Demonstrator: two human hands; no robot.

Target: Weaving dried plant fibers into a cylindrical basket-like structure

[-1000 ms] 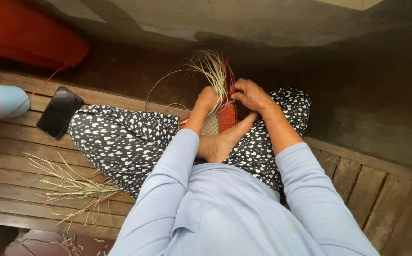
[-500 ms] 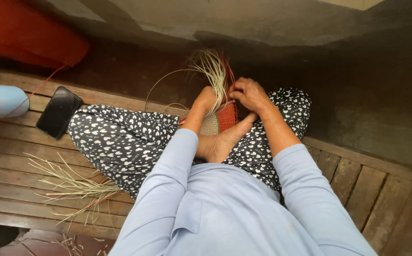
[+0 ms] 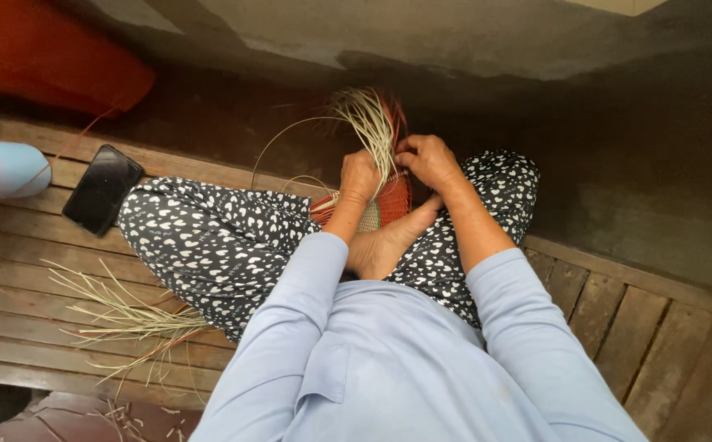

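Mid-weave on small woven basket point(image 3: 382, 206), red and tan, wedged against your bare foot point(image 3: 388, 241) at 12 o'clock from your lap. Your left hand point(image 3: 359, 176): fingers clenched round bundle of pale reed strands point(image 3: 370, 123) fanning upward. Your right hand point(image 3: 429, 160): fingers pinching strand ends at basket rim. Judged next: thread one strand through rim, keep tension. Spare reeds point(image 3: 122, 315) on slatted wooden platform point(image 3: 12, 270) at 9 o'clock, black phone point(image 3: 102, 189) beyond.

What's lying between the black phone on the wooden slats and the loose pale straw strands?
Head view: only bare wooden slats lie between the black phone and the pale straw strands.
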